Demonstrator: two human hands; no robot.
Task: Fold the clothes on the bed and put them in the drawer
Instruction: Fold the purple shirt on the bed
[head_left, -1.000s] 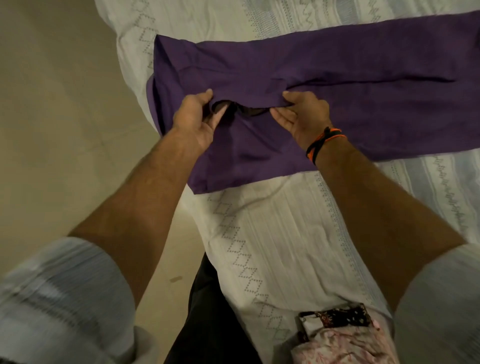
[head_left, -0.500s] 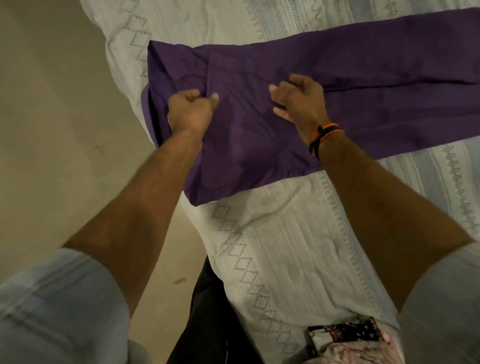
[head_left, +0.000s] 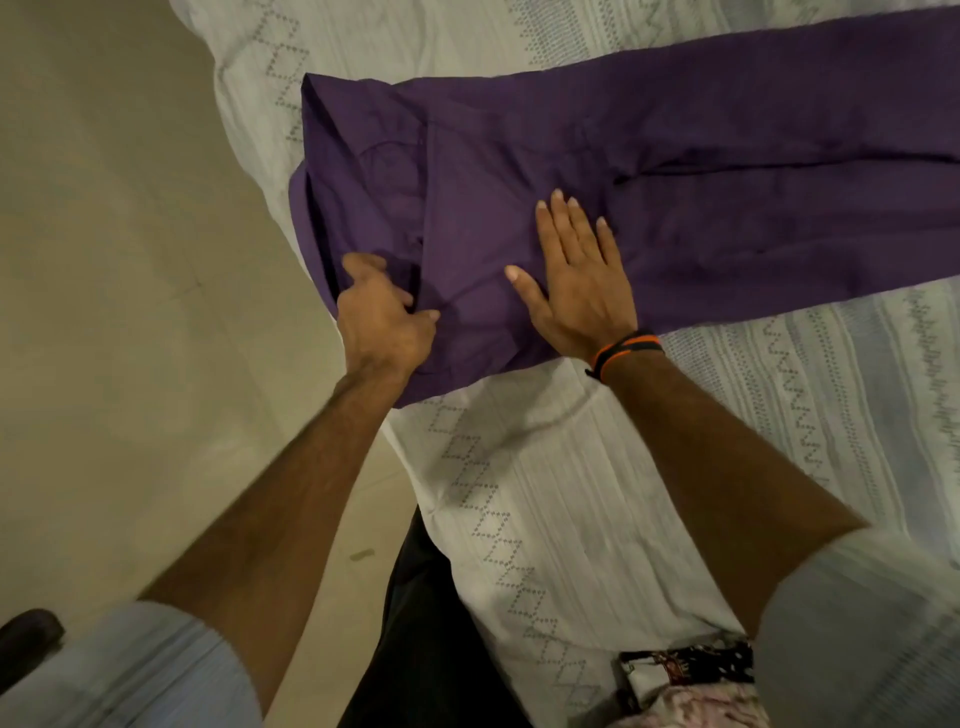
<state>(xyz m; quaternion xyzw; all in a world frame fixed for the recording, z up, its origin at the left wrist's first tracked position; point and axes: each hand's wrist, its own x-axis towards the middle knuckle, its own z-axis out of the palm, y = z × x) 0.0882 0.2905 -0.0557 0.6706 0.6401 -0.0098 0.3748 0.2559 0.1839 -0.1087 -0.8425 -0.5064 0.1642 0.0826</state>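
A purple garment (head_left: 701, 171), apparently trousers, lies spread across the bed (head_left: 545, 493), its waist end at the bed's left edge and its legs running off to the right. My left hand (head_left: 384, 317) grips a fold of the purple cloth near the waist, fingers curled into it. My right hand (head_left: 576, 275), with an orange and black wristband, lies flat on the cloth with fingers straight and spread, pressing it down. No drawer is in view.
The bed has a white cover with grey zigzag patterns. A patterned pink and black cloth (head_left: 691, 680) lies at the bottom right. Beige floor (head_left: 104, 312) runs along the left. A dark object (head_left: 26, 639) sits at the bottom left corner.
Both hands had been pinching the cloth's edge and carried it away from me. Now they are nearer me, the right hand lies flat on the cloth, and the left grips it lower down.
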